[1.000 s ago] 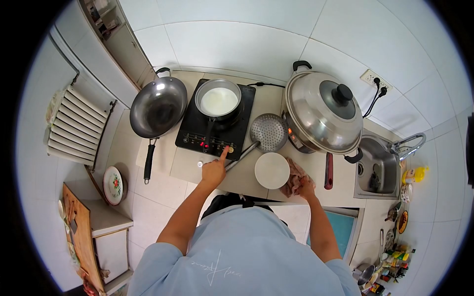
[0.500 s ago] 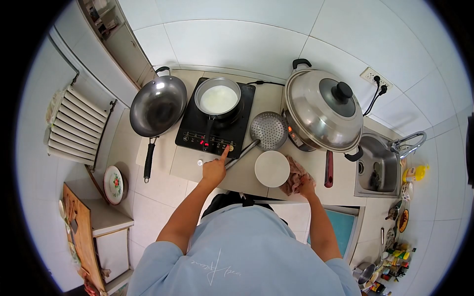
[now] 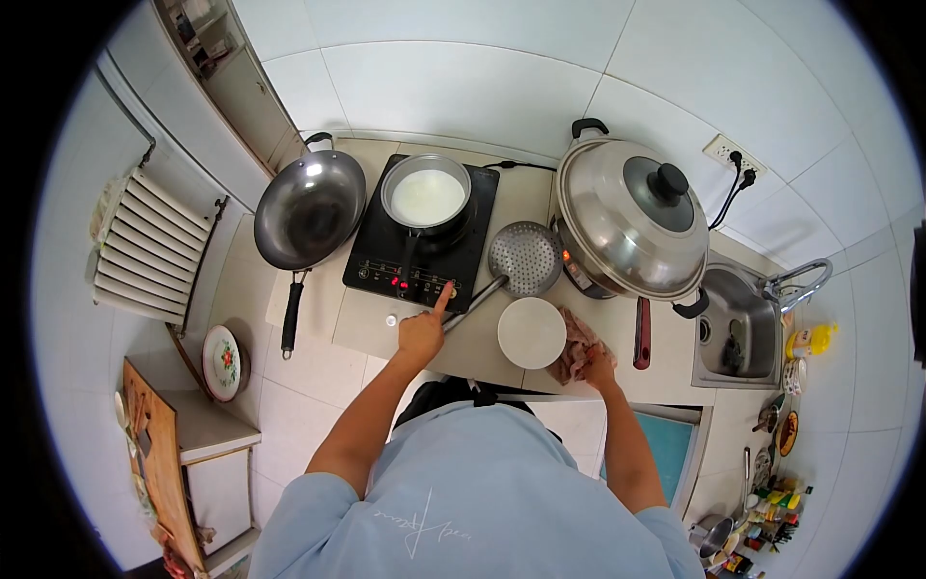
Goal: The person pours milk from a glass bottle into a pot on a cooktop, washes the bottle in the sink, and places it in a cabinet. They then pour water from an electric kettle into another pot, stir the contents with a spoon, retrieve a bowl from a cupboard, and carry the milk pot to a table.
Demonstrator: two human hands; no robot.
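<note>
My left hand has its index finger stretched onto the control panel of a black induction cooker, near the panel's right end, where red lights glow. Its other fingers are curled and hold nothing that I can see. On the cooker stands a saucepan with white liquid inside. A perforated skimmer lies beside the cooker, its handle reaching down next to my left hand. My right hand grips a brownish cloth at the counter's edge. Just left of the cloth sits a white plate.
A wok stands to the left, its black handle towards me. A large lidded steamer pot is at the right, with a dark red handle in front. Beyond it are a sink and tap. A wall outlet holds two plugs.
Almost nothing differs. My left fingertip stays on the cooker's panel and my right hand stays on the cloth; the view has shifted very slightly.
</note>
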